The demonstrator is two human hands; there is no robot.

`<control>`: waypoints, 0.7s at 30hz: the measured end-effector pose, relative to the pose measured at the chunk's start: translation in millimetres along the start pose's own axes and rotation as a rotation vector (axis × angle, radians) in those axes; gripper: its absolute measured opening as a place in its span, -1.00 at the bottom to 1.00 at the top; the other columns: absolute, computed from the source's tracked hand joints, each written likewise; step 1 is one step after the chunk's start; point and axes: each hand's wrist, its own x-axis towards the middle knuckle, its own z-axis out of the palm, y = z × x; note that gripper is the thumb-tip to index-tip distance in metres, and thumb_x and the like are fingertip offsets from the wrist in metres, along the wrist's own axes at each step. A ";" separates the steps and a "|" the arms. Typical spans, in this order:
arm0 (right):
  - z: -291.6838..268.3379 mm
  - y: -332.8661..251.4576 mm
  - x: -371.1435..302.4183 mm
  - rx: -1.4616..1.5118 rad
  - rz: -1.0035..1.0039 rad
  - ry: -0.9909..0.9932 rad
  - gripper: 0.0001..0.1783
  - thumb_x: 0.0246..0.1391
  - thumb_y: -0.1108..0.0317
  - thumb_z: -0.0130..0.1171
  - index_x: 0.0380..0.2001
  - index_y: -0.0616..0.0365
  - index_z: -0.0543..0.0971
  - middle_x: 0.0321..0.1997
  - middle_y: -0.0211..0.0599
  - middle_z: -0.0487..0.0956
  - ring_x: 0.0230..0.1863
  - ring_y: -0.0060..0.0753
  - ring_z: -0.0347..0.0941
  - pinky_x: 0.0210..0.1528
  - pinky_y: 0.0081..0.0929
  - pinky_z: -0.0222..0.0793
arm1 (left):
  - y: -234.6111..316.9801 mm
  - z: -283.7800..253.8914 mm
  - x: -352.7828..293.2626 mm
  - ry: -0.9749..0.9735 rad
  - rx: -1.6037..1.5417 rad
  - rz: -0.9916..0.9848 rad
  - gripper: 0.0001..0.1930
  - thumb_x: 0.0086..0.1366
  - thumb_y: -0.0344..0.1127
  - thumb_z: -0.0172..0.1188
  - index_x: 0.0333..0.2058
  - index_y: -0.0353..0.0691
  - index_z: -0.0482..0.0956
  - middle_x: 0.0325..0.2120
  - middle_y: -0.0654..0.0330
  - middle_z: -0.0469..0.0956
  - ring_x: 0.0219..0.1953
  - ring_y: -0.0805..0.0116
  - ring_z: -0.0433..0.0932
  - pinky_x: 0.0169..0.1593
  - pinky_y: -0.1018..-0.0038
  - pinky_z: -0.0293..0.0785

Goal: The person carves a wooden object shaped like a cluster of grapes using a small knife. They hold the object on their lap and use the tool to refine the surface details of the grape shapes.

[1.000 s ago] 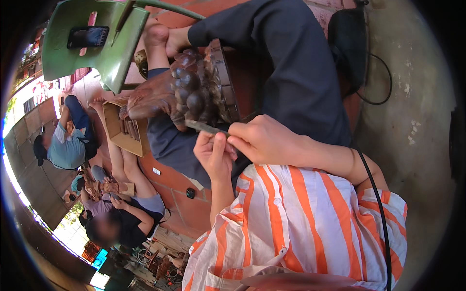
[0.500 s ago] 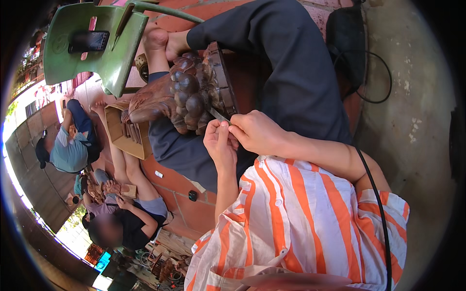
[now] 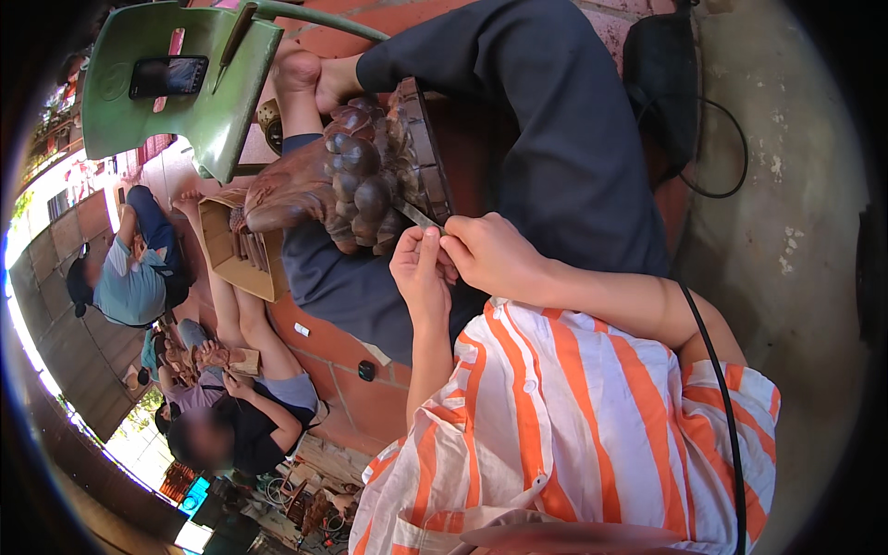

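Note:
A dark brown wood carving (image 3: 356, 180) with rounded, bulging shapes and a ridged base lies on its side across my lap. The metal blade of a narrow carving tool (image 3: 413, 215) reaches from my fingers to the rounded lumps near the base; its tip seems to touch the wood. My right hand (image 3: 490, 252) is closed around the tool's near end, hiding most of it. Pressed close against it, my left hand (image 3: 424, 273) is curled with its thumb raised along the tool, its fingertips partly hidden.
A green plastic chair (image 3: 199, 111) carrying a phone (image 3: 168, 77) and a thin tool stands at upper left. Beside the carving is an open cardboard box (image 3: 236, 245) with tools. Other people sit at left. A black bag (image 3: 657, 92) with a cable lies at upper right.
Both hands have shifted very slightly to the right with the carving tool, and a little more of its blade shows. The carving stays nearly in place.

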 end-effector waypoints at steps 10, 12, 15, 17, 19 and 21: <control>-7.0 -7.9 -16.0 0.198 -0.311 -0.109 -0.84 0.15 0.41 0.10 -0.46 0.28 0.50 -0.63 -0.02 0.51 -0.61 -0.01 0.49 -0.57 -0.30 0.32 | 6.7 -9.6 -25.3 0.035 0.051 0.251 -0.88 0.32 -0.44 0.16 -0.38 -0.29 0.40 -0.68 0.29 0.43 -0.76 0.65 0.29 -0.70 0.73 0.14; -4.3 -11.2 -20.8 0.204 -0.224 -0.083 -0.84 0.15 0.41 0.10 -0.46 0.28 0.50 -0.62 -0.01 0.51 -0.60 0.00 0.49 -0.56 -0.28 0.32 | 21.2 -3.3 -29.4 -0.027 0.006 0.232 -0.87 0.32 -0.44 0.16 -0.40 -0.31 0.42 -0.70 0.27 0.44 -0.76 0.63 0.30 -0.69 0.72 0.18; -3.3 -8.6 -11.2 0.125 -0.089 -0.051 -0.81 0.15 0.42 0.07 -0.48 0.31 0.51 -0.60 0.03 0.52 -0.58 0.03 0.50 -0.54 -0.27 0.34 | 5.7 -4.3 -17.9 0.029 0.024 0.110 -0.90 0.34 -0.42 0.15 -0.34 -0.32 0.48 -0.70 0.30 0.44 -0.76 0.65 0.30 -0.71 0.72 0.17; -1.3 -2.7 -9.4 0.085 -0.036 -0.012 -0.79 0.16 0.41 0.06 -0.50 0.32 0.50 -0.60 0.03 0.52 -0.57 0.04 0.51 -0.54 -0.27 0.34 | -3.3 -4.6 -9.3 -0.002 0.028 0.069 -0.89 0.34 -0.37 0.17 -0.33 -0.29 0.49 -0.69 0.33 0.44 -0.75 0.68 0.31 -0.70 0.73 0.18; 1.9 0.3 -7.8 0.087 -0.001 0.010 -0.76 0.16 0.41 0.04 -0.52 0.34 0.50 -0.62 0.02 0.53 -0.60 0.03 0.50 -0.55 -0.28 0.33 | -5.1 -2.8 -7.1 0.005 0.015 0.003 -0.89 0.35 -0.36 0.17 -0.33 -0.27 0.49 -0.68 0.35 0.44 -0.74 0.69 0.31 -0.69 0.73 0.16; 4.7 3.6 -2.9 0.070 0.008 0.014 -0.75 0.17 0.41 0.02 -0.53 0.34 0.49 -0.63 0.01 0.53 -0.61 0.01 0.50 -0.56 -0.29 0.33 | -6.4 -7.8 -1.3 -0.001 0.006 0.017 -0.89 0.35 -0.36 0.17 -0.33 -0.27 0.49 -0.67 0.36 0.44 -0.74 0.70 0.30 -0.69 0.73 0.15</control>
